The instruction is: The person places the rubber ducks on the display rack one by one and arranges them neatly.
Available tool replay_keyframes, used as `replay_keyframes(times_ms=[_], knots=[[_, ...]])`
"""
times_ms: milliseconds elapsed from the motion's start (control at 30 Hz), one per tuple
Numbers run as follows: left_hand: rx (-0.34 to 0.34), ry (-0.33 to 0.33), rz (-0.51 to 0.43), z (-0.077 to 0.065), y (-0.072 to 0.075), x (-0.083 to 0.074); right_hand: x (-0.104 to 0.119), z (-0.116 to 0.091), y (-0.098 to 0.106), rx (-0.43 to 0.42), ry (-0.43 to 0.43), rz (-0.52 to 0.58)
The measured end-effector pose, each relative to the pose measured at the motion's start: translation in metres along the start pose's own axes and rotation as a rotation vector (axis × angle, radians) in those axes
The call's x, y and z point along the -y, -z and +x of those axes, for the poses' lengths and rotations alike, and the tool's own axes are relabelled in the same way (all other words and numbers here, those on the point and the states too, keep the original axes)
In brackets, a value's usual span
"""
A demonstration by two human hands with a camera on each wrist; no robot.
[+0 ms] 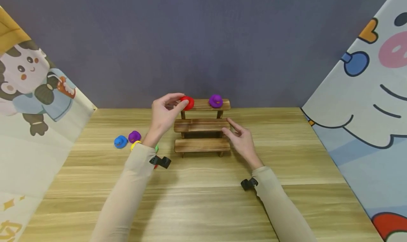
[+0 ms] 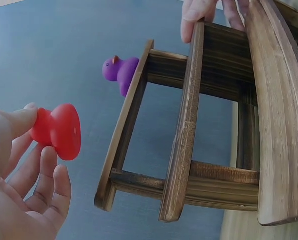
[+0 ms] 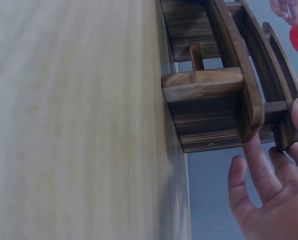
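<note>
At centre, my left hand (image 1: 163, 114) pinches the red duck (image 2: 65, 132), probably soft, best held by head; right hand (image 1: 243, 141) grips the shelf (image 1: 203, 125).

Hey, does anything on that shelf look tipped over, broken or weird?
Nothing stands out: the shelf stands upright without visible damage, a purple duck sits upright on top, and the left hand holds a red duck.

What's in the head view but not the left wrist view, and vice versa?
Only head: a blue duck on the table and a cartoon figure.

Only left wrist: the gap between the red duck and the top shelf.

Both: left hand pinching the red duck, purple duck on the top shelf, right hand gripping the wooden stand.
</note>
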State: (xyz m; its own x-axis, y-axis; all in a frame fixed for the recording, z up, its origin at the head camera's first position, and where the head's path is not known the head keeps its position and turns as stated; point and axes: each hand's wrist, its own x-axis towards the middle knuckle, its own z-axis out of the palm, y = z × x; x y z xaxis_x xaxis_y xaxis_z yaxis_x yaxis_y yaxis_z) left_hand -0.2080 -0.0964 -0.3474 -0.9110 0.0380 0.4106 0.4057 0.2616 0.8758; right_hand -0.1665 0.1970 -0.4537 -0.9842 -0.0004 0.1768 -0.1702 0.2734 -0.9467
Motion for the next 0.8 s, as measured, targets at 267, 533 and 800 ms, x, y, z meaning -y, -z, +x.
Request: replay_keyframes(times_ms=[267,533,800], knots=[[0.050,0.018,0.038,0.009,-0.012,-0.001,0.001,0.000,0.001,-0.002,-0.001,0.014],[0.109,0.038,0.116,0.017,-0.023,-0.007,0.001,-0.001,0.000,-0.002,-0.002,0.026],[0.174,0.025,0.142,0.026,-0.033,-0.009,0.000,0.000,0.001,0.002,-0.001,0.025]])
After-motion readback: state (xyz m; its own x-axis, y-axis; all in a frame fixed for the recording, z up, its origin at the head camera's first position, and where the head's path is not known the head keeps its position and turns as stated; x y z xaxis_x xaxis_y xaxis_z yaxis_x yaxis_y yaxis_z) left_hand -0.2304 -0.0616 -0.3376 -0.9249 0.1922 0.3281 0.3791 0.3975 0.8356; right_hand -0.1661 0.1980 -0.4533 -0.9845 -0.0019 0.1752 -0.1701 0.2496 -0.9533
